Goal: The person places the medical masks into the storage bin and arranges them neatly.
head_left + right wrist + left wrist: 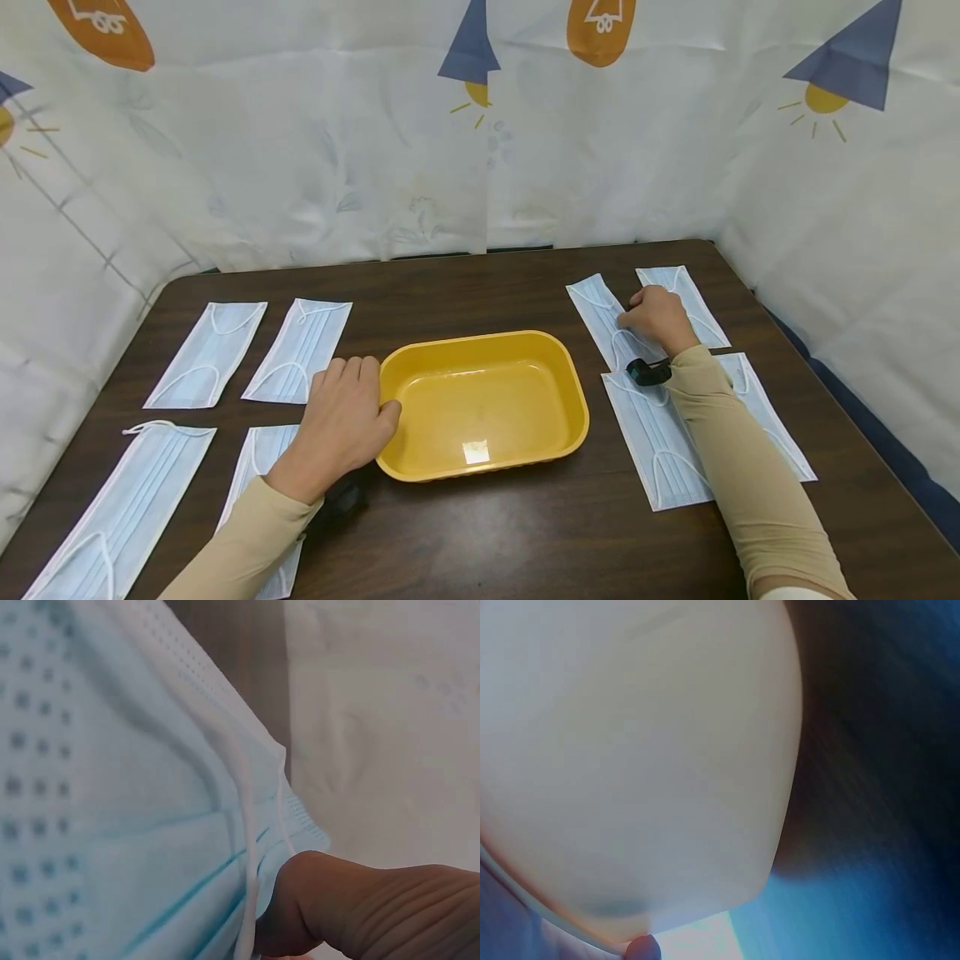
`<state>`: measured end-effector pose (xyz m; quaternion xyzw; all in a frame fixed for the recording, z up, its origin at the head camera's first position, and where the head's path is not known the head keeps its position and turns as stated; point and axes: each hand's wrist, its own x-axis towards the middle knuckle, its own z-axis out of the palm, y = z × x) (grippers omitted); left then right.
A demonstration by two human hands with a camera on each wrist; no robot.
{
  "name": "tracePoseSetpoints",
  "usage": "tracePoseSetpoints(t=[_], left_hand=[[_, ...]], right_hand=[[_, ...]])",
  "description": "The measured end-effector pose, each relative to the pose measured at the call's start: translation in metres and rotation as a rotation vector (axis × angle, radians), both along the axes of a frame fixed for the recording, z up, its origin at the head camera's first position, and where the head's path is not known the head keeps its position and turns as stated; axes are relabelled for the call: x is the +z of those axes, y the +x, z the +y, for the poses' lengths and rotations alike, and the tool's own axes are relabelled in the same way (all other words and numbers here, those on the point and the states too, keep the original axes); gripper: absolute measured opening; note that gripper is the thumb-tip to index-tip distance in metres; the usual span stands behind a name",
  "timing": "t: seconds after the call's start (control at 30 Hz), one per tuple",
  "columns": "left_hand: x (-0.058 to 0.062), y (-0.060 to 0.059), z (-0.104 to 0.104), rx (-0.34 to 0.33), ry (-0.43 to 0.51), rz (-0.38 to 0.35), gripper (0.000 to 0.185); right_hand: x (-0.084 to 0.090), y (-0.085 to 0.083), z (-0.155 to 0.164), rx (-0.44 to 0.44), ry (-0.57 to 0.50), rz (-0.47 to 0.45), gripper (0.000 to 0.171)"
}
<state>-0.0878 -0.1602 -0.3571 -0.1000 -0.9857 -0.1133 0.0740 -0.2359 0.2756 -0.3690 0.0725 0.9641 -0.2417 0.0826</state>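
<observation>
A yellow plastic tray (480,400) lies in the middle of the brown table. My left hand (347,408) grips its left rim, thumb on the inner side; the left wrist view shows the blurred tray wall (645,765) close up. At the far right, my right hand (658,318) pinches the right edge of a light blue face mask (596,304) with white ear loops. In the right wrist view, the bent thumb (315,900) lies against a mask (165,825); the fingertips are mostly hidden.
Several more face masks lie flat: on the left a far one (206,354), another (300,350), a near one (123,508) and one partly under the left arm (258,454). On the right are masks (701,300), (652,442) around the right forearm. A patterned curtain (337,150) hangs behind.
</observation>
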Motion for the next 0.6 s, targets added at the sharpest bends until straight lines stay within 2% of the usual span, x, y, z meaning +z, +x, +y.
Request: tracePoseSetpoints(t=[0.33, 0.6], left_hand=[[-0.0008, -0.0012, 0.0003, -0.005, 0.007, 0.005, 0.021], [-0.0003, 0.0002, -0.0006, 0.003, 0.01, -0.022, 0.024]], right_hand=[[-0.005, 0.0027, -0.0042, 0.035, 0.047, 0.091, 0.031], [-0.004, 0.004, -0.0056, 0.023, 0.032, 0.065, 0.049]])
